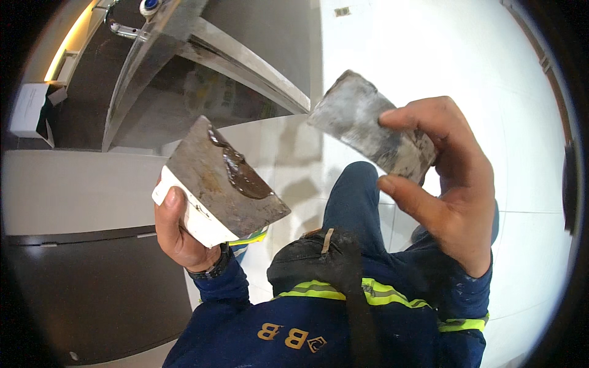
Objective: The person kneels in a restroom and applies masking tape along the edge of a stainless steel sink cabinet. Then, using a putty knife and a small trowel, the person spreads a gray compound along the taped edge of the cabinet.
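My left hand (175, 230) grips a wide putty scraper (205, 175) by its white edge, thumb on top. Its flat blade is stained grey-brown. A thick, glossy smear of dark brown paste (242, 175) lies along the blade's upper right edge. Raised to the right, my right hand (463, 175) pinches a smaller, rectangular grey scraper plate (359, 113) at its right end, thumb below and fingers above. Whitish and brown residue covers that plate. The two tools are apart, with a gap of air between them.
A dark counter with a chrome faucet (126, 29) and pale-edged panels (245, 61) stands at the upper left. There too are a white box (30, 110) and, lower, a dark cabinet (92, 294). Pale tiled floor (534, 257) lies right; my bent leg (350, 202) and black waist bag (307, 260) are below.
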Demonstrator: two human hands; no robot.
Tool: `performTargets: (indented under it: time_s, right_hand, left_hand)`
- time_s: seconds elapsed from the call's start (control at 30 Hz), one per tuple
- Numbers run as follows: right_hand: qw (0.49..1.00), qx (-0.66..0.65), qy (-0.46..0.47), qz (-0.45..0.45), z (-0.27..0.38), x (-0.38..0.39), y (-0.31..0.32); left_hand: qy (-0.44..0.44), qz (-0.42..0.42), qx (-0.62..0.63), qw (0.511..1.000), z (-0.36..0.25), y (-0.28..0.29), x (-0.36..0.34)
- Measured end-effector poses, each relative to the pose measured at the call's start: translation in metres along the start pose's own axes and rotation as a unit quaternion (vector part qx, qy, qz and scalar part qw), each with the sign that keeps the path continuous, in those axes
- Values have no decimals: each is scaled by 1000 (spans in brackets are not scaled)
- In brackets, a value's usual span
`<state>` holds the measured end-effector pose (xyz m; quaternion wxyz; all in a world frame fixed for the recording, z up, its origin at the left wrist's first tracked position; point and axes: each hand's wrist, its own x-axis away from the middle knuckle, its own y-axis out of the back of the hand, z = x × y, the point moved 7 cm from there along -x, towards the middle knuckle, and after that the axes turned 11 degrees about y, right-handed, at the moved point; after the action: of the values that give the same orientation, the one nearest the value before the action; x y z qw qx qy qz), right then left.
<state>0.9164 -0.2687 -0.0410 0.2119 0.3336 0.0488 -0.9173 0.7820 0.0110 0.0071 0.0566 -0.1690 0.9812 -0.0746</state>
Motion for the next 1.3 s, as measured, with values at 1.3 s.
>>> performTargets:
  time_s: [1.3]
  right_hand:
    - [995,-4,21,-102,-7,-48,-31]
  left_hand:
    - [-109,-155,-247,950,-39,35,13]
